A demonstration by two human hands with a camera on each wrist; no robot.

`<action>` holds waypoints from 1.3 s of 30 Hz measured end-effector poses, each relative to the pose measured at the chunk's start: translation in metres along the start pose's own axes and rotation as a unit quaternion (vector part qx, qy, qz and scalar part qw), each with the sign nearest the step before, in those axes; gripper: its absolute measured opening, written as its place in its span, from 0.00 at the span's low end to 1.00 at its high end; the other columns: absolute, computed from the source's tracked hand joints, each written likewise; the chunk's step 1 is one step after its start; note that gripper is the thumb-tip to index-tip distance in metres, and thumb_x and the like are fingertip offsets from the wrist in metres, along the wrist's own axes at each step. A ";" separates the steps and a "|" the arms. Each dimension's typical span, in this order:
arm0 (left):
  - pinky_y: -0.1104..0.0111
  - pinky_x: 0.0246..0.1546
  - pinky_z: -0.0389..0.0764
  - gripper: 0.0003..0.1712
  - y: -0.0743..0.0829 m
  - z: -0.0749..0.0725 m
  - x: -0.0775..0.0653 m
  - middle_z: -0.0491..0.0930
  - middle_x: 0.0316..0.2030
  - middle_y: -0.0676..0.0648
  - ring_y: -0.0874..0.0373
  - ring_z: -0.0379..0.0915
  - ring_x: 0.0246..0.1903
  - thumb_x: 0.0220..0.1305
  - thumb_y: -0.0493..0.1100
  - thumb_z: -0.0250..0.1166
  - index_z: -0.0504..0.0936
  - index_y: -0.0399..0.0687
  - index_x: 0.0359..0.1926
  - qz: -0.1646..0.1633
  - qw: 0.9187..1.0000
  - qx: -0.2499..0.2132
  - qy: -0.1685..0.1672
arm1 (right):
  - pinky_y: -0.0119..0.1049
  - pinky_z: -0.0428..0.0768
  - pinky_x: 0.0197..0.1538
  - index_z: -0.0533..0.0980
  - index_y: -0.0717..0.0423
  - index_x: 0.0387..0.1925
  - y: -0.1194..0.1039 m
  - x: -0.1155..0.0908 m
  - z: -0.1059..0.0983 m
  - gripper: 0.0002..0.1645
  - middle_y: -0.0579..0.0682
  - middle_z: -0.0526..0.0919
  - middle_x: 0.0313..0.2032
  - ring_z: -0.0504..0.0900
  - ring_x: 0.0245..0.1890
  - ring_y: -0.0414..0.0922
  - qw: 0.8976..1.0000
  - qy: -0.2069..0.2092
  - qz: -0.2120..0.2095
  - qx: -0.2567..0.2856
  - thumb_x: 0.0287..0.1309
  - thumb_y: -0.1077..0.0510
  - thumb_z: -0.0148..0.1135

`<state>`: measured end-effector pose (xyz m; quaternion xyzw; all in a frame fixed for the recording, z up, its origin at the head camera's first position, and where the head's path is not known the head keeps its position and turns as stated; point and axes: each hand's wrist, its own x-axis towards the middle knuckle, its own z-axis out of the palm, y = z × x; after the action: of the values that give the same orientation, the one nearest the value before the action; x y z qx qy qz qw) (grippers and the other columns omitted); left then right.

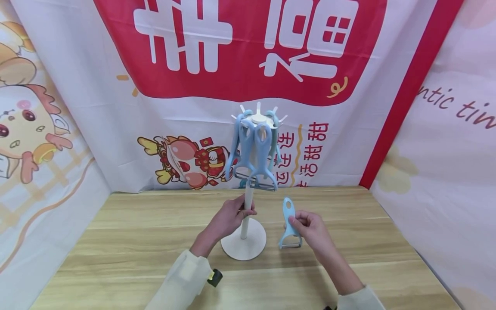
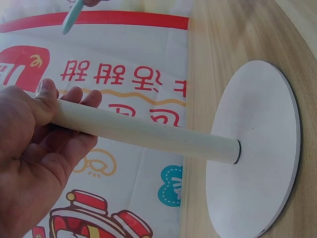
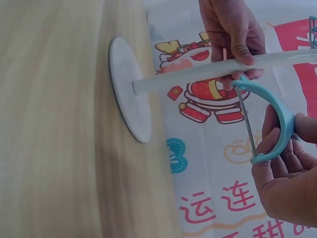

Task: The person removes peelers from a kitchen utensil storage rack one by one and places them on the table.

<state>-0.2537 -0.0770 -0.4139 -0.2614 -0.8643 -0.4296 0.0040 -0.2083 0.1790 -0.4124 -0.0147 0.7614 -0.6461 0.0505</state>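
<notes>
A white stand [image 1: 248,211] with a round base [image 2: 257,134] rises from the table. From the prongs of its top ring [image 1: 258,118] hang several blue and green peelers [image 1: 261,150], blades down. My left hand [image 1: 232,215] grips the pole [image 2: 148,135] below them, thumb on one side and fingers round the other. To the right of the pole, my right hand [image 1: 311,228] pinches a light-blue peeler [image 1: 288,215] by its handle, with its blade end pointing down. In the right wrist view, the Y-shaped head of this peeler [image 3: 282,116] shows beside the fingers.
The wood-grain table [image 1: 162,241] ends at a white cloth backdrop [image 1: 186,112] with red lettering and cartoon figures. Printed cloth also hangs on the left [image 1: 58,142] and right [image 1: 438,142]. A small black-and-yellow object [image 1: 215,277] sits at the left sleeve.
</notes>
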 end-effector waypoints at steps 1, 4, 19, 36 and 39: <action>0.53 0.55 0.83 0.05 0.000 0.000 0.000 0.85 0.39 0.47 0.54 0.84 0.46 0.71 0.38 0.60 0.76 0.43 0.45 0.002 1.000 0.001 0.000 | 0.27 0.83 0.41 0.76 0.72 0.45 0.001 0.000 0.000 0.13 0.51 0.87 0.32 0.84 0.32 0.37 1.000 0.000 0.001 -0.003 0.69 0.62 0.57; 0.53 0.55 0.83 0.04 0.001 0.000 0.000 0.85 0.39 0.48 0.55 0.84 0.45 0.70 0.38 0.60 0.76 0.45 0.44 0.001 1.000 0.001 0.004 | 0.27 0.82 0.41 0.77 0.71 0.44 0.004 0.001 0.002 0.12 0.53 0.87 0.33 0.84 0.32 0.38 1.000 0.003 0.006 -0.007 0.69 0.62 0.57; 0.51 0.57 0.82 0.04 0.003 -0.002 0.002 0.85 0.40 0.47 0.54 0.84 0.46 0.71 0.38 0.59 0.75 0.44 0.45 -0.002 1.000 -0.001 -0.001 | 0.27 0.82 0.37 0.77 0.71 0.43 0.023 0.006 0.009 0.11 0.57 0.88 0.33 0.84 0.30 0.40 1.000 0.013 0.022 -0.017 0.68 0.63 0.58; 0.53 0.56 0.83 0.04 0.002 0.000 0.000 0.85 0.39 0.49 0.56 0.84 0.45 0.72 0.40 0.59 0.75 0.45 0.43 0.002 1.000 0.002 0.005 | 0.27 0.81 0.32 0.78 0.76 0.48 0.053 0.010 0.026 0.15 0.62 0.88 0.34 0.83 0.29 0.40 0.994 0.027 0.023 -0.105 0.63 0.67 0.60; 0.54 0.55 0.83 0.04 0.002 0.000 0.000 0.85 0.38 0.49 0.56 0.84 0.45 0.72 0.40 0.59 0.75 0.45 0.43 0.002 1.000 0.003 0.006 | 0.29 0.81 0.33 0.77 0.76 0.49 0.056 0.011 0.029 0.16 0.62 0.88 0.35 0.83 0.31 0.41 0.993 0.020 0.025 -0.115 0.62 0.68 0.60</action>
<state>-0.2526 -0.0765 -0.4125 -0.2608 -0.8649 -0.4287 0.0107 -0.2136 0.1591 -0.4727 0.0116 0.8314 -0.5534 0.0491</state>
